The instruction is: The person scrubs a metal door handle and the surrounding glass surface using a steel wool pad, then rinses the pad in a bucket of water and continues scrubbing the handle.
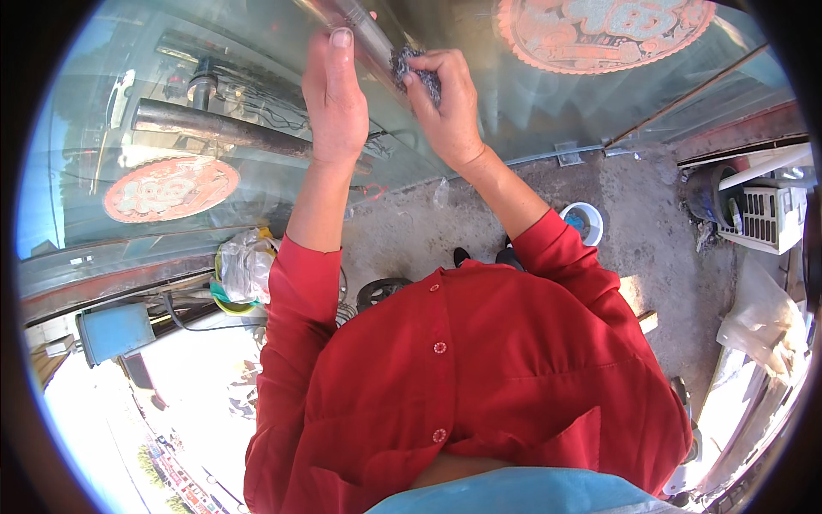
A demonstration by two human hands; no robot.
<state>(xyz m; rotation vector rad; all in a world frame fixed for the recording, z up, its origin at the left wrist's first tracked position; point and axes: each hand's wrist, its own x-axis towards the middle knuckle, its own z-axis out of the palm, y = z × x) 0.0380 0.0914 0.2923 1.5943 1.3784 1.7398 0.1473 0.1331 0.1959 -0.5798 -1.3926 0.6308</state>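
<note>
Upright in front of me runs a shiny metal door handle bar (366, 35), fixed at a glass door. My right hand (446, 96) pinches a grey steel wool scourer (416, 70) and presses it against the side of the bar. My left hand (337, 96) is raised beside the bar with its thumb up; its fingers are blurred and partly hidden, so their hold on the bar is unclear. To the left, a worn dark metal tube (218, 125) passes behind my left wrist. Round red paper decorations (603, 32) are on the glass, another (172, 189) at left.
On the concrete floor (655, 257) stands a white bucket (583, 223) with something blue inside. A white plastic crate (764, 218) and dark bucket (706, 189) are at right. At left are a bin with plastic bags (247, 266) and a blue container (115, 331). A black round object (379, 292) lies near my feet.
</note>
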